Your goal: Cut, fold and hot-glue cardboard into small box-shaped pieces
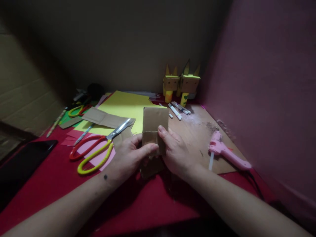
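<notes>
A person's left hand [132,153] and right hand [176,151] hold folded cardboard [154,119] over the red counter [138,210], between scissors [113,134] on the left and a pink glue gun [218,147] on the right. Both hands' fingers pinch its lower part, thumbs in front. The step looks like folding; next calls, probably, for even pressure along the crease [149,132].

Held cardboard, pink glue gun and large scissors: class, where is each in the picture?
Held cardboard [155,119]: head view, on its upper panel.
Pink glue gun [217,147]: head view, on its body.
Large scissors [112,134]: head view, on the metal near the pivot.
</notes>
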A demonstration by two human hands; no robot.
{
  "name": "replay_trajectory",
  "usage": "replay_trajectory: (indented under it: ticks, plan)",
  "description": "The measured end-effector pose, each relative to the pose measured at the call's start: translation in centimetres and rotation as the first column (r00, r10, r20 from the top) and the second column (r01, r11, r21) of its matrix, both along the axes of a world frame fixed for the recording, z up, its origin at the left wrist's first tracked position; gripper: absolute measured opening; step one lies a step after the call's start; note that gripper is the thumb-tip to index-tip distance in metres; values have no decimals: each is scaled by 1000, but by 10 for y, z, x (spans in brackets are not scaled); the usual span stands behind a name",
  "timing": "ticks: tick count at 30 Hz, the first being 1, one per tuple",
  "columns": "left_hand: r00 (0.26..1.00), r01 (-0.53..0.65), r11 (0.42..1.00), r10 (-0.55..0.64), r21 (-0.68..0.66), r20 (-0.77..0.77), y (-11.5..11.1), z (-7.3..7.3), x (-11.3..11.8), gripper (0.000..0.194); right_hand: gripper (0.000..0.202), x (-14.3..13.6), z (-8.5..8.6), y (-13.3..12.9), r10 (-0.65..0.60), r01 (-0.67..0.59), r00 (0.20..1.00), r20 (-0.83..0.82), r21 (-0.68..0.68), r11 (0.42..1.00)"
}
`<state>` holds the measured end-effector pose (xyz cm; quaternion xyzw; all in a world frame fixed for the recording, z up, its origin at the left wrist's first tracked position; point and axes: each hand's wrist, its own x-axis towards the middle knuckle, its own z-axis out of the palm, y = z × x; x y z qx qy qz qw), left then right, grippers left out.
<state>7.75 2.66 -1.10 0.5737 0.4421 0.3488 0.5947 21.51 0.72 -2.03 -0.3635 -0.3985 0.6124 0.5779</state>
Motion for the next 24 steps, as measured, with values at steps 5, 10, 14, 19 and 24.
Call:
replay_trajectory:
  ticks: [5,10,14,19,24]
  plan:
    - [987,55,998,-53,-13,151,11,-6,-10,23,46,5,-3,3,157,-153,986,54,-78,985]
    - [982,139,990,-137,-10,130,10,-1,-13,30,50,4,-8,-2,257,-243,947,194,-92,966]
    - [975,198,974,-185,-106,122,11,-2,-18,41,46,0,-11,-5,134,-149,951,279,31,988]
    - [973,221,974,-217,-48,75,13,-3,-23,48,49,0,-15,-6,125,-174,937,325,126,977]
    - [978,194,981,-193,1,77,13,-1,-22,48,42,2,-14,-6,221,-247,938,266,70,966]
